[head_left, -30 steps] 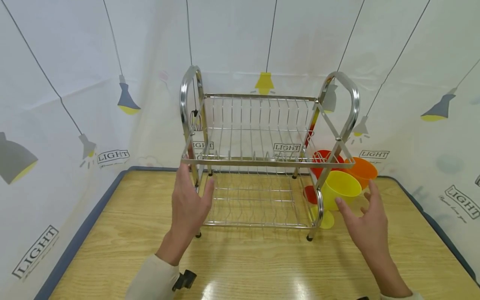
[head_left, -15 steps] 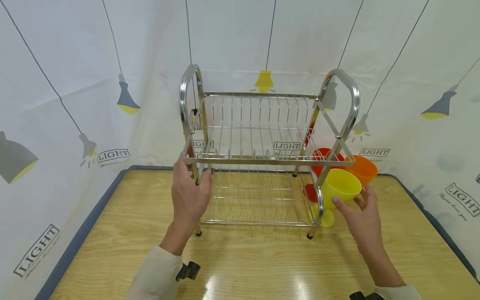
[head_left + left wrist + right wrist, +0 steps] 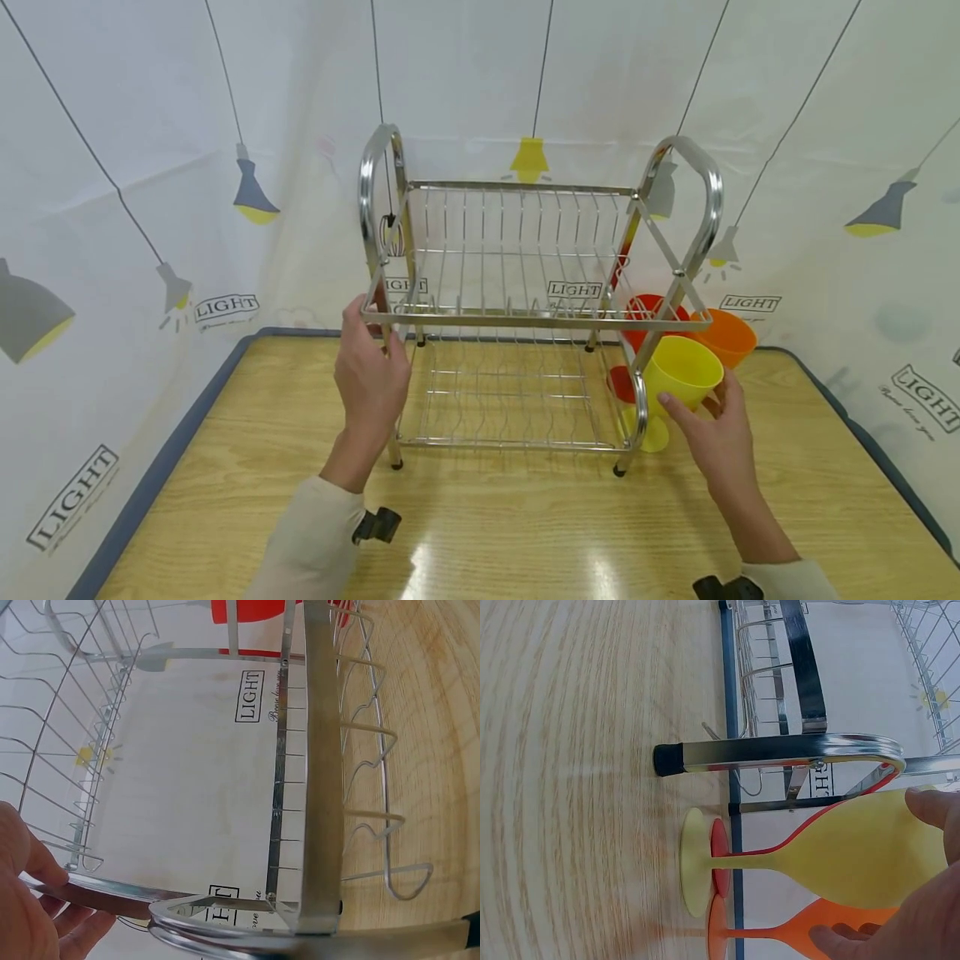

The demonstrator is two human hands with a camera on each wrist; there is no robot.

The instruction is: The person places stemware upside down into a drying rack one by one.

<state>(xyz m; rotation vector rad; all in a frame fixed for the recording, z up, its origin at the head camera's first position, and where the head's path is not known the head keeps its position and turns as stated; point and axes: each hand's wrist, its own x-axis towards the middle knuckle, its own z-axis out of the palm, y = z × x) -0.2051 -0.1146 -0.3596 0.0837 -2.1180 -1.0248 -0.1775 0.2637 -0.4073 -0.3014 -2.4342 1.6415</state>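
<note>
A two-tier metal dish rack (image 3: 525,320) stands mid-table in the head view. My left hand (image 3: 369,375) grips its left upright; the left wrist view shows the thumb (image 3: 46,864) and fingers on either side of the bar. At the rack's right side, my right hand (image 3: 716,454) holds the bowl of a yellow goblet (image 3: 678,379), thumb on the near side and fingers round the far right. The goblet's foot (image 3: 696,862) appears to rest on the table. An orange goblet (image 3: 733,335) and a red goblet (image 3: 636,307) stand close behind it.
The wooden table (image 3: 480,517) has a dark blue edge (image 3: 172,450). Behind it hangs a white backdrop (image 3: 465,83) printed with lamps. The rack's right front leg (image 3: 705,755) stands beside the goblets.
My right hand has moved left and closed round the yellow goblet's bowl. The left hand has moved slightly up and left and wrapped onto the rack's upright.
</note>
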